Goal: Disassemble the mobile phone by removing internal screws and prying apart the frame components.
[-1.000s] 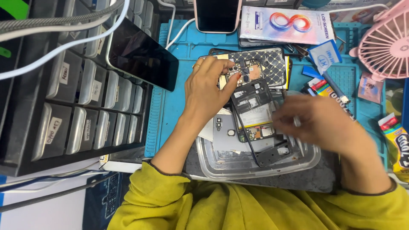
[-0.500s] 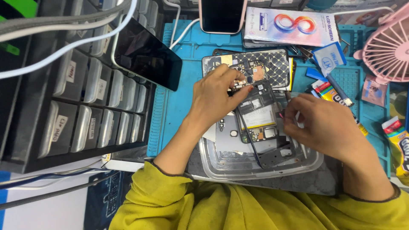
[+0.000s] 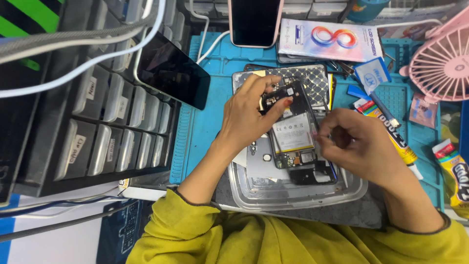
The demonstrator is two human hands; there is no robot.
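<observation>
An opened phone (image 3: 295,137) with its back off, showing a white-labelled battery and circuit boards, is held tilted above a clear plastic tray (image 3: 293,193). My left hand (image 3: 246,115) grips the phone's top end, fingers around the camera area. My right hand (image 3: 359,144) pinches at the phone's right edge beside the battery; what it holds between its fingertips is too small to tell. A grey back cover (image 3: 259,164) lies in the tray under the phone.
A blue work mat (image 3: 205,122) covers the bench. Black drawer cabinet (image 3: 97,127) stands at left with a dark phone (image 3: 171,71) leaning on it. Another phone (image 3: 254,22), a screen box (image 3: 330,41), glue tubes (image 3: 395,137) and a pink fan (image 3: 439,58) lie behind and right.
The opened phone has been lifted and tilted by my left hand. My right hand has moved up and in to the phone's right edge.
</observation>
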